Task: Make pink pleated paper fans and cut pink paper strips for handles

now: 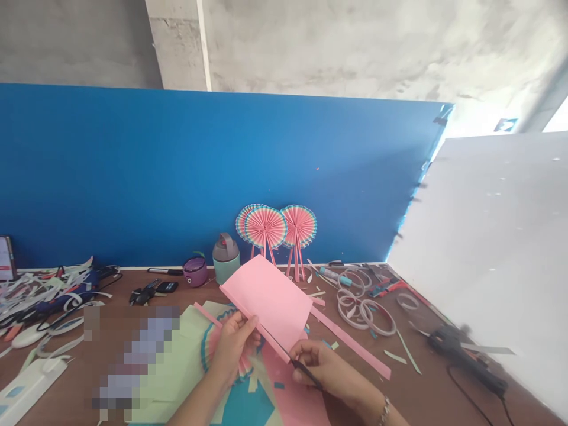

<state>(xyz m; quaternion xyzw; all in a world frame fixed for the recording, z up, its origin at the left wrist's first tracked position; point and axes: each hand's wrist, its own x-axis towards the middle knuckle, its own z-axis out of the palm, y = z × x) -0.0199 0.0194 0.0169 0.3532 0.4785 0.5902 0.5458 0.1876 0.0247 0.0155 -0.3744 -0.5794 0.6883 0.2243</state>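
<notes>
My left hand (231,348) pinches the near edge of a folded pink paper sheet (270,299) and holds it up over the brown table (421,378). My right hand (326,370) is closed on the dark handles of scissors (290,359), whose blades cut along the sheet's lower edge. A narrow pink strip (355,346) lies on the table just right of the sheet. Under my hands lie a pleated pink and teal paper fan (208,349), light green sheets (177,361) and a teal sheet (244,408).
Three finished paper fans on sticks (277,228) lean on the blue board (177,171). Nearby stand a green bottle (225,255) and a purple pot (195,271). Tape rings (366,307) and a black glue gun (465,355) lie at right, paper scraps (48,290) at left.
</notes>
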